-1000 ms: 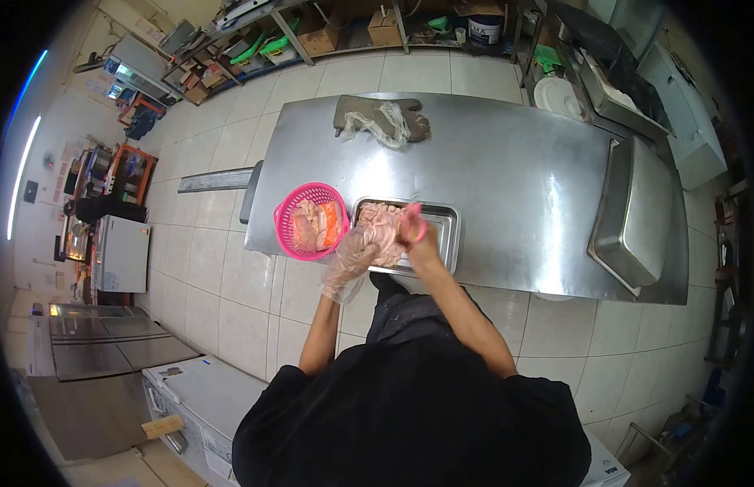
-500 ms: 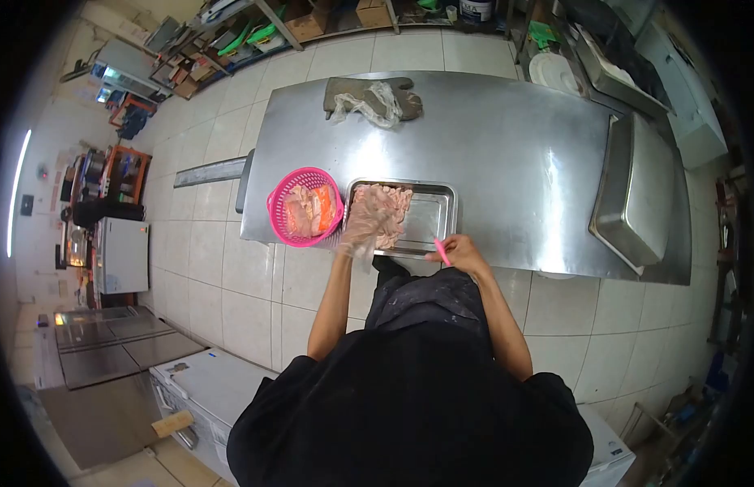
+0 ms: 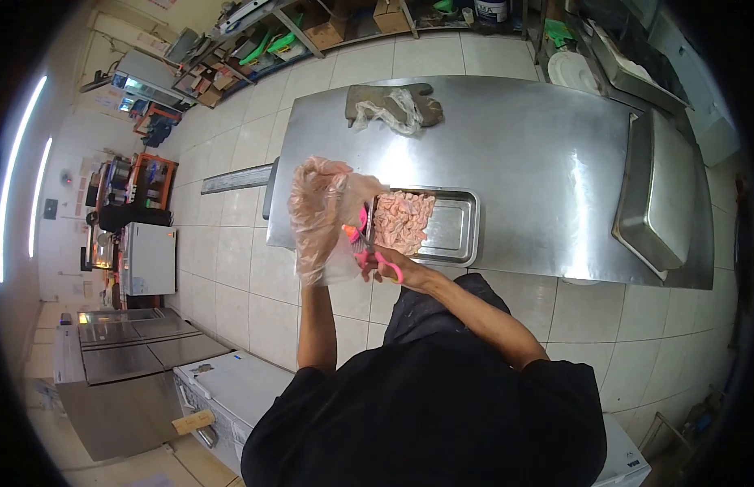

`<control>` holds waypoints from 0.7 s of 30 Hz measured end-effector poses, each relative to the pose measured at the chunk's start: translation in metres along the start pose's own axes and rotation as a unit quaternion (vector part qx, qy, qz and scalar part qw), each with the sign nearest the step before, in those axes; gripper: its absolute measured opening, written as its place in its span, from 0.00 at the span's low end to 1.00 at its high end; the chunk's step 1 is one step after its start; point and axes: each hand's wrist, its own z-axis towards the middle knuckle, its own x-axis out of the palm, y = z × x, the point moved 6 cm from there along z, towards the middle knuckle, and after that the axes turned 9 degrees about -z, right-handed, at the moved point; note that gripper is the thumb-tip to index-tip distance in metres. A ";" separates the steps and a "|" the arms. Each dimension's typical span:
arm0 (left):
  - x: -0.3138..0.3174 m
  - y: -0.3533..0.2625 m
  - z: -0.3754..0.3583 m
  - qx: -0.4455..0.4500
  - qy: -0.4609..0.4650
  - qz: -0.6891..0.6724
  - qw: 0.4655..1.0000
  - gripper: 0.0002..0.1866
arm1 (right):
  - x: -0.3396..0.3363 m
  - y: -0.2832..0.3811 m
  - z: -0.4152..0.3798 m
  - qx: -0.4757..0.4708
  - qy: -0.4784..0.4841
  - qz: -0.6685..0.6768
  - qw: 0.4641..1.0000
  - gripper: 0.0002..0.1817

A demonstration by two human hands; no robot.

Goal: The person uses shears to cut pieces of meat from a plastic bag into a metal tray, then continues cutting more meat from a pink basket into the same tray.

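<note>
Beside tray, right hand grips scissors; lettering on bucket unclear.

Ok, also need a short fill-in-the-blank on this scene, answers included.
The bare right hand holds pink-handled ____.
The left hand wears a clear plastic ____.
Pale pink meat pieces lie in the ____ side of the shallow rectangular metal tray, as pictured.
Crumpled clear plastic lies on a grey fabric oven ____.

Missing: scissors; glove; left; mitt.
</note>
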 end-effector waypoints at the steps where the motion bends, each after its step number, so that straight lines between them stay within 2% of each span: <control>1: 0.000 -0.012 0.000 0.017 0.002 0.038 0.999 0.15 | 0.006 0.005 0.009 -0.013 -0.004 0.038 0.999 0.33; 3: -0.003 -0.025 -0.006 0.039 -0.004 0.093 0.995 0.15 | 0.022 0.027 0.020 -0.046 -0.019 0.085 0.995 0.41; 6: 0.001 -0.046 -0.022 -0.034 0.010 0.009 0.999 0.16 | 0.030 0.038 0.037 -0.089 0.015 0.077 0.993 0.43; 7: -0.005 -0.045 -0.030 -0.042 -0.023 -0.004 0.999 0.16 | 0.027 0.036 0.039 -0.066 0.001 0.058 0.996 0.46; 10: -0.011 -0.051 -0.035 -0.089 0.000 -0.006 0.996 0.17 | 0.029 0.054 0.036 -0.078 -0.070 -0.005 0.994 0.51; 12: -0.025 -0.036 -0.043 -0.158 -0.022 -0.042 0.986 0.20 | 0.030 0.063 0.033 -0.021 -0.034 -0.005 0.999 0.47; 14: -0.042 -0.011 -0.053 -0.202 -0.038 -0.103 0.973 0.22 | 0.027 0.056 0.036 -0.031 -0.056 -0.015 0.998 0.42; 16: -0.045 0.005 -0.052 -0.220 -0.042 -0.185 0.957 0.26 | 0.016 0.040 0.035 0.013 -0.104 -0.065 0.992 0.40; 17: -0.044 0.004 -0.056 -0.175 -0.056 -0.205 0.961 0.27 | 0.008 0.032 0.034 0.047 -0.136 -0.100 0.985 0.39; 20: -0.027 -0.009 -0.054 -0.146 -0.042 -0.138 0.979 0.26 | 0.001 0.033 0.034 0.006 -0.121 -0.122 0.985 0.34; 21: -0.046 0.024 -0.065 -0.197 -0.069 -0.139 0.968 0.25 | 0.003 0.043 0.032 0.002 -0.138 -0.111 0.984 0.33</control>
